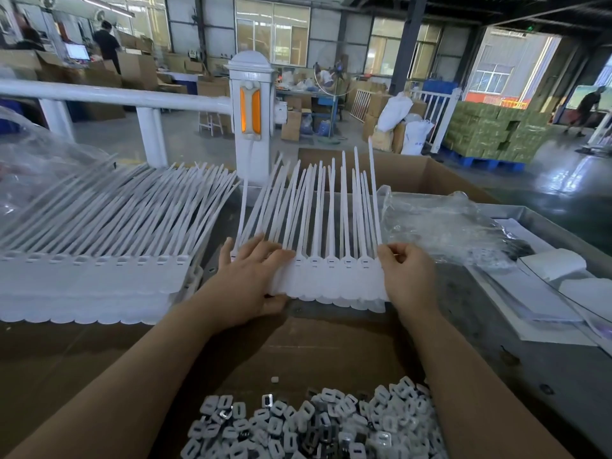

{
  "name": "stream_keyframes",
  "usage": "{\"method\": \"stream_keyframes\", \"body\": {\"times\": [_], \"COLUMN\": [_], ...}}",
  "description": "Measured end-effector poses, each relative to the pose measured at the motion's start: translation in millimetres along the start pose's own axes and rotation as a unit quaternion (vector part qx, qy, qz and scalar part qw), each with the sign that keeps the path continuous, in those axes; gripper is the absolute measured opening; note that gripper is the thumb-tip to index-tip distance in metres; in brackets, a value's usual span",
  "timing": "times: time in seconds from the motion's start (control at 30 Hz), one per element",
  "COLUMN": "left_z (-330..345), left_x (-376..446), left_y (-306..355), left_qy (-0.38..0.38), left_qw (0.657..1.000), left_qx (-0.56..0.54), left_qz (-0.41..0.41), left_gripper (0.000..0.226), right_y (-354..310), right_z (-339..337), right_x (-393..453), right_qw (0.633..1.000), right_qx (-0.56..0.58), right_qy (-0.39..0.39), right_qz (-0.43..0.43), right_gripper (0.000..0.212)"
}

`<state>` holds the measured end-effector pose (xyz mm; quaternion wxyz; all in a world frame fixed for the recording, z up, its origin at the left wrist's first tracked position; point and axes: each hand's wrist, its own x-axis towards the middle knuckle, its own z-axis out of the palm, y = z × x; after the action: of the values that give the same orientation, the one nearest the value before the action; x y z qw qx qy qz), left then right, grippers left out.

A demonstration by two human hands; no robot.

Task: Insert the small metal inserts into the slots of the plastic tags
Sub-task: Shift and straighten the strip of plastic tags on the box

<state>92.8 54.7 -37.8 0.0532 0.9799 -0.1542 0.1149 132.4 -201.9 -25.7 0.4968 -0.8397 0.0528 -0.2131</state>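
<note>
Far left on the table I see a big fanned stack of tags, tails pointing away, well apart from my hands. My left hand lies spread on the left end of the strip of tags in front of me, fingers straight across the tops and thumb tucked under the near edge. Dark slots show in the heads between my hands; whether they are filled I cannot tell. My right hand pinches the right end of the strip, fingers curled at the last tail. I judge I am squaring up the strip, not yet loading it. Next I need to free one hand and pick a single piece from the heap of inserts nearest me. I can read no writing or brand anywhere.
</note>
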Motion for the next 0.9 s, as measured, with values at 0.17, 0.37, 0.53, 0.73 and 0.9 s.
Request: {"method": "stream_keyframes", "body": {"times": [0.17,0.37,0.53,0.73,0.9], "left_z": [3.0,-2.7,-2.1,2.8,-1.2], "left_x": [0.8,0.6,-2.2,-2.5,0.0], "left_y": [-1.4,-0.3,3.9,5.2,10.3], "left_qy": [-0.03,-0.067,-0.065,-0.034,-0.034], "left_qw": [0.999,0.997,0.997,0.995,0.989], "left_qx": [-0.016,-0.003,0.003,0.021,0.038], "left_qz": [-0.007,-0.025,-0.048,-0.096,-0.136], "left_gripper": [0.065,0.08,0.083,0.068,0.072], "right_y": [3.7,-8.9,-14.8,-11.7,-10.5], "right_z": [0.7,-3.6,11.0,16.2,16.7], "right_x": [0.3,-9.9,-26.6,-27.6,-27.3], "right_qw": [0.996,0.941,0.855,0.844,0.85], "right_qx": [-0.079,-0.275,-0.283,-0.322,-0.322], "right_qy": [-0.026,-0.056,-0.34,-0.346,-0.343], "right_qz": [0.019,-0.191,-0.273,-0.252,-0.238], "right_gripper": [0.03,0.054,0.059,0.048,0.047]}}
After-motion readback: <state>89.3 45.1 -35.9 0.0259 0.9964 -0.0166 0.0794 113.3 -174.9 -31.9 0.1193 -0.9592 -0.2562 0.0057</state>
